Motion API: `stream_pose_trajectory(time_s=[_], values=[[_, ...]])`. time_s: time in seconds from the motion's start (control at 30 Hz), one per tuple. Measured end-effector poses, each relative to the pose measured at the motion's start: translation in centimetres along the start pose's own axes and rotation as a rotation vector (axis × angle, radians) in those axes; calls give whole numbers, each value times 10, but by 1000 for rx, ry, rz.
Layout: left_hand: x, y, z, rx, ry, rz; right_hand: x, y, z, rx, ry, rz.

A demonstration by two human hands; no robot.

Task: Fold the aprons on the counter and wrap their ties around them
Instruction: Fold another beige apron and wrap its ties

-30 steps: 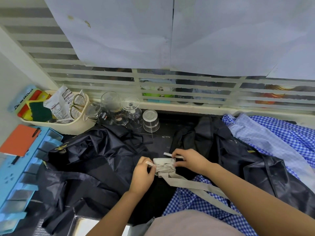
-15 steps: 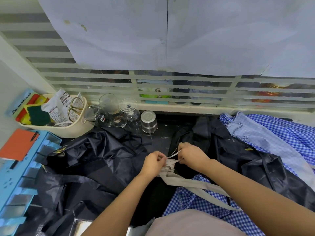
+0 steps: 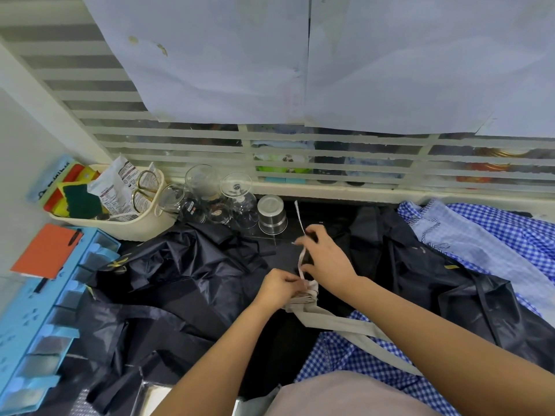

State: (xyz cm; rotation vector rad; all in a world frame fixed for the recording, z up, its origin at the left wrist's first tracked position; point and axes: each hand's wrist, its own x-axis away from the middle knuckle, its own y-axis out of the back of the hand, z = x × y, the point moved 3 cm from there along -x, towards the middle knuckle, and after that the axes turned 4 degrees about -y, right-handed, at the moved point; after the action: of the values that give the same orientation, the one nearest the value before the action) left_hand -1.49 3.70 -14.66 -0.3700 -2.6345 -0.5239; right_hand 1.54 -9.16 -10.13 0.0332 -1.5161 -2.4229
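Observation:
A small folded beige apron bundle (image 3: 304,297) lies mid-counter, its wide strap (image 3: 357,327) trailing toward me. My left hand (image 3: 277,288) grips the bundle's top. My right hand (image 3: 326,259) pinches the thin white tie (image 3: 300,217), pulled taut up and away from the bundle. Unfolded black aprons lie crumpled at left (image 3: 186,271) and right (image 3: 420,271). Blue checked aprons lie at the right (image 3: 492,235) and under my right forearm (image 3: 357,361).
Upturned glasses (image 3: 237,199) and a steel cup (image 3: 271,214) stand at the back by the window ledge. A cream basket (image 3: 141,226) with scissors and sponges sits back left. A blue rack (image 3: 39,313) with an orange notebook (image 3: 45,250) is at left.
My right hand has drawn the thin tie up and away from the bundle, pulling it taut. My left hand has closed over the bundle's top; the bundle is now mostly hidden under it.

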Motion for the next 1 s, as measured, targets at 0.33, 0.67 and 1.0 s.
stream_pose_trajectory(time_s=[0.33,0.67,1.0], values=[[0,4,4,247,131,-67,20,-26,-15,-183,17,241],[-5,6,7,311,198,-109,26,-45,-25,-205,59,36],[3,1,11,192,54,-47,26,-47,-25,-187,164,-60]])
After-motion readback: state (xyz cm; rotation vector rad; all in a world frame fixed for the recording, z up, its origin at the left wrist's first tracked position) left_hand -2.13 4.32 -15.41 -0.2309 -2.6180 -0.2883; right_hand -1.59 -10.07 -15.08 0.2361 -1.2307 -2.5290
